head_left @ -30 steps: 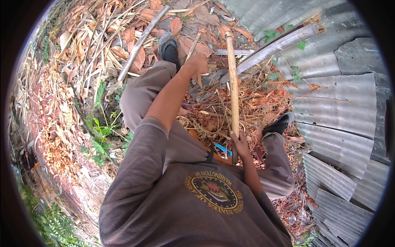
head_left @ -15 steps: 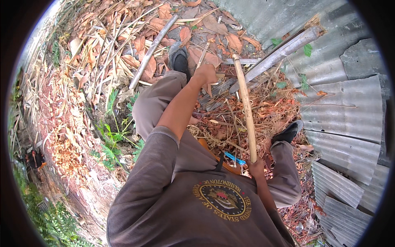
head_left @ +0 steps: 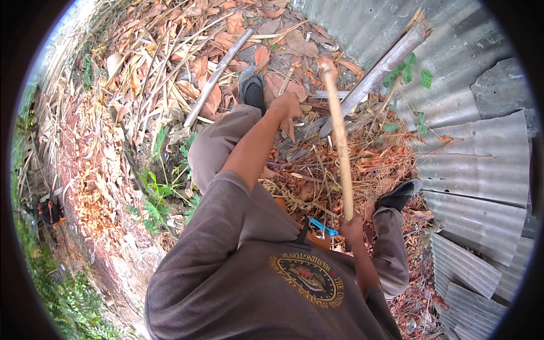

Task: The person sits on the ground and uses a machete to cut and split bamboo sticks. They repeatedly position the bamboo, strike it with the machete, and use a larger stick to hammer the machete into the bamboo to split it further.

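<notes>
My right hand (head_left: 352, 228) is closed round the lower end of a long pale wooden stick (head_left: 341, 144), which stands out in front of me, its far end smeared by motion. Ahead and to the left, my left hand (head_left: 287, 106) is closed on the short wooden handle of what looks like a knife (head_left: 306, 107). Its dark, narrow blade points right toward the stick, which partly hides it; whether they touch I cannot tell. Beyond the stick, a thick grey pole (head_left: 391, 65) with a splintered top slants against metal sheets.
Corrugated metal sheets (head_left: 476, 158) line the right side. Another grey pole (head_left: 218, 76) lies on dry leaves near my left shoe (head_left: 251, 88). My right shoe (head_left: 399, 194) is by the sheets. A bright blue object (head_left: 323, 226) lies by my waist. Green plants (head_left: 156, 192) grow at left.
The stick's far end has moved slightly farther away and blurred, with my right hand still round its near end. My left hand keeps its hold, nearly in place. The whole view has shifted a little.
</notes>
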